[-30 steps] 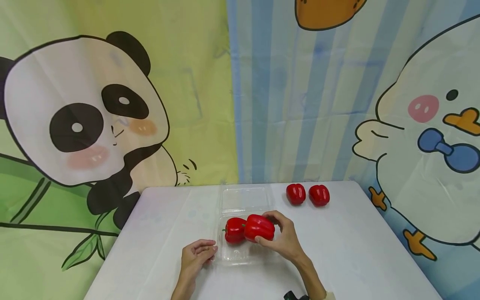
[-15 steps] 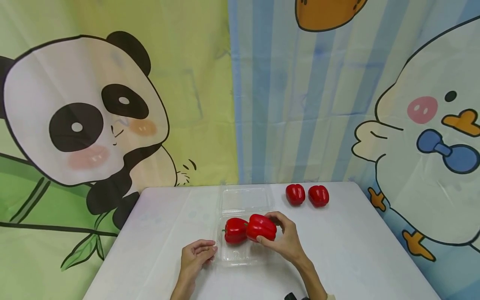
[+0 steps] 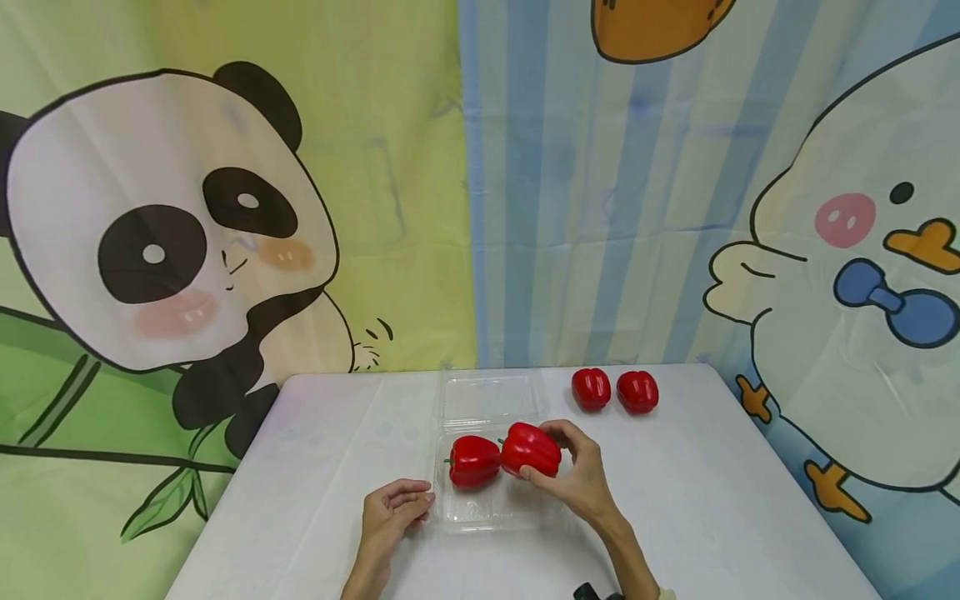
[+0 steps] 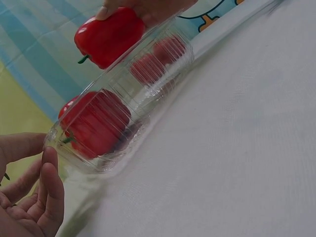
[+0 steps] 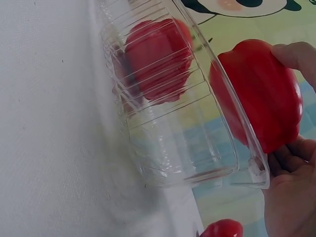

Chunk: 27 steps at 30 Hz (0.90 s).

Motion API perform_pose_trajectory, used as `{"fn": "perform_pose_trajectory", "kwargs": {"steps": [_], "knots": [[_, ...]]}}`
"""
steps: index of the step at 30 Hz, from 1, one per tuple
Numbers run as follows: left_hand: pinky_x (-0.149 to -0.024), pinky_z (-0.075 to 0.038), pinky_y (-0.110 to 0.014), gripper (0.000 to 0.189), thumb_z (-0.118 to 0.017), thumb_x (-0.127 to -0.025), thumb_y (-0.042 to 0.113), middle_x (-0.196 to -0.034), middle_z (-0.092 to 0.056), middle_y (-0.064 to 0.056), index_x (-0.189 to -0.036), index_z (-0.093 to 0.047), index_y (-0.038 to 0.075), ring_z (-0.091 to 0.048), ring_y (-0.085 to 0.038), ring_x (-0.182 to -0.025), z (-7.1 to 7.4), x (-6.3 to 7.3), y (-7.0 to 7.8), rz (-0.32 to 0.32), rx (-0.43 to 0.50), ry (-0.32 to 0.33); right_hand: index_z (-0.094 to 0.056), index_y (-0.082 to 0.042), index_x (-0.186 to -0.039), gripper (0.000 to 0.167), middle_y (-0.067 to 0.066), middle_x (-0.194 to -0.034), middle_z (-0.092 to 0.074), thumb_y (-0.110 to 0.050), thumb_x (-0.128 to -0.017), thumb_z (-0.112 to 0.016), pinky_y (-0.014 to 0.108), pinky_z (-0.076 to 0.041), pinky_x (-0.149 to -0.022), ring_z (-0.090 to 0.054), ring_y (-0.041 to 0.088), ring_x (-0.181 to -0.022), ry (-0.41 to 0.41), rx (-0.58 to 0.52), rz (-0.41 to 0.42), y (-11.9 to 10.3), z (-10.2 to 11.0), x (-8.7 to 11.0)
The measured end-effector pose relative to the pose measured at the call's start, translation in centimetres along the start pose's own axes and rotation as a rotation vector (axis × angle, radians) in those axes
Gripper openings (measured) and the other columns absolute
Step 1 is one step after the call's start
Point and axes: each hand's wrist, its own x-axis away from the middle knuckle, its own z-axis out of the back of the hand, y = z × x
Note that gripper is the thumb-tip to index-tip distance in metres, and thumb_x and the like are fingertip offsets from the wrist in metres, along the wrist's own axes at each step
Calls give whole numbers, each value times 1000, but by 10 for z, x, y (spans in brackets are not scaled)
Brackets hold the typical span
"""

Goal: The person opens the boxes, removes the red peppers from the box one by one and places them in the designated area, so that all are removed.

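My right hand [image 3: 581, 475] grips a red bell pepper [image 3: 531, 450] above the right part of a clear plastic clamshell box [image 3: 480, 525]. In the left wrist view this held pepper [image 4: 108, 37] is raised above the box rim, its green stem pointing down and left. Another red bell pepper [image 3: 474, 461] lies on its side inside the box, at the left, stem towards the left wall. My left hand [image 3: 392, 512] pinches the box's left rim between its fingertips, as the left wrist view shows. The box's lid [image 3: 487, 398] lies open towards the back.
Two more red bell peppers, one on the left [image 3: 591, 389] and one on the right [image 3: 637, 392], lie at the back right of the white table [image 3: 712, 508]. A cartoon curtain [image 3: 397, 208] hangs behind. A small black object [image 3: 587, 592] shows near the right forearm.
My right hand has moved slightly right and up with its pepper, which now hides less of the pepper in the box. The left hand stays in place.
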Motion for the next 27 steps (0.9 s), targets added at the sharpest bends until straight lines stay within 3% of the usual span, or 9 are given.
{"fn": "perform_pose_trajectory", "kwargs": {"steps": [21, 27], "knots": [[-60, -57, -23, 30, -87, -90, 6, -90, -81, -5, -116, -77, -4, -71, -14, -70, -1, -1, -1, 16, -5, 6, -68, -15, -133, 69, 3, -127, -75, -19, -72, -100, 29, -61, -96, -68, 16, -108, 107, 56, -65, 4, 14, -2], [-60, -58, -23, 30, -87, -90, 6, -90, -81, -6, -116, -77, -4, -71, -14, -70, -2, 0, -1, 13, -2, 14, -68, -8, -135, 72, 4, -127, -75, -18, -72, -100, 27, -61, -95, -67, 14, -107, 155, 79, -75, 5, 15, -2]]}}
